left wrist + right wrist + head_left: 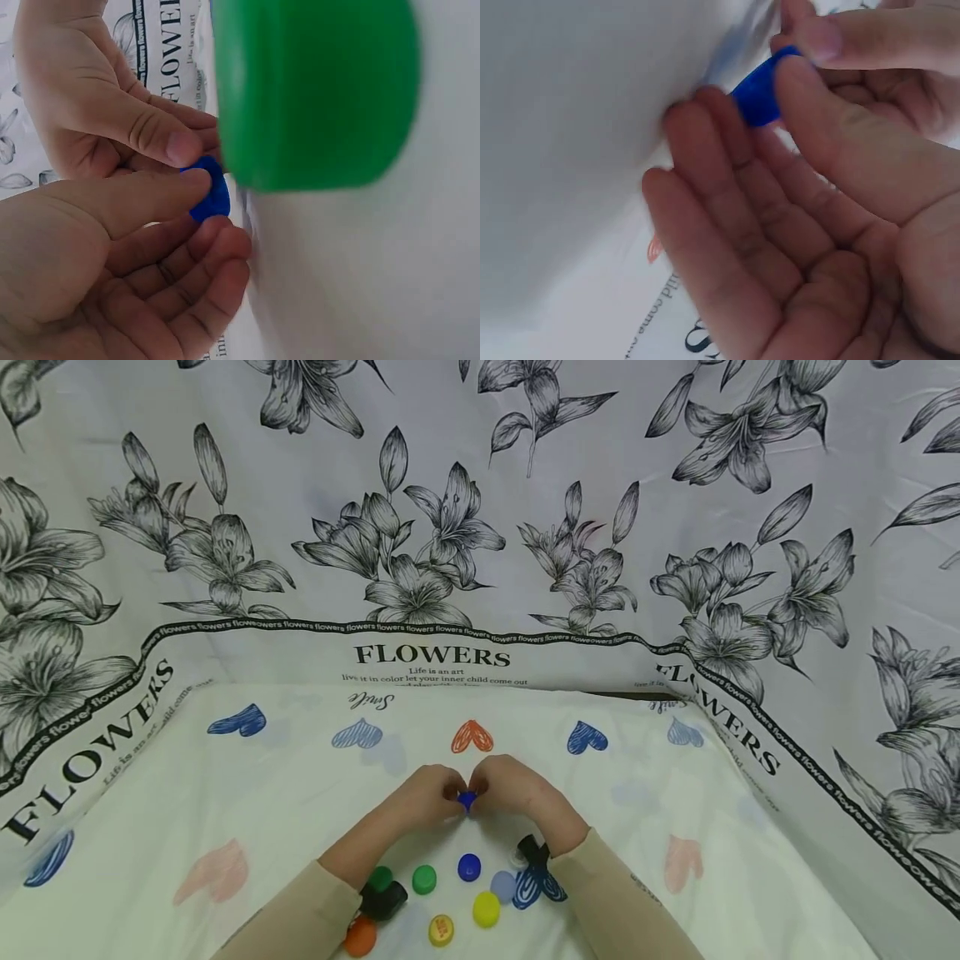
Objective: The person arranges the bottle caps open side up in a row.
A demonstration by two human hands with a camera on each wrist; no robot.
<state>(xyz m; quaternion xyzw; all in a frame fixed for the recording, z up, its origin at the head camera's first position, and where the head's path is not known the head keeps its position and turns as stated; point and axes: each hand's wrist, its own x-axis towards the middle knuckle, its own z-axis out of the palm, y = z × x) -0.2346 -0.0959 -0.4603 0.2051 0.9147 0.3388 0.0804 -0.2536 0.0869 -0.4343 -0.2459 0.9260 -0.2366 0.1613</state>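
A small blue bottle cap (467,800) is held between both hands above the white cloth. My left hand (429,797) pinches it from the left, and my right hand (517,789) grips it from the other side. The left wrist view shows the left thumb pressed on the blue cap (212,187), fingers curled beneath. In the right wrist view the right thumb lies against the cap (759,90), with the other fingers bent loosely below it. A green cap (322,90) looms large and blurred before the left wrist camera.
Nearer the body lie a second blue cap (469,867), a green cap (424,879), a light blue cap (503,887), a yellow cap (486,910), a printed golden cap (441,930) and an orange cap (361,937). A flower-printed curtain (480,560) surrounds the heart-patterned cloth (315,793).
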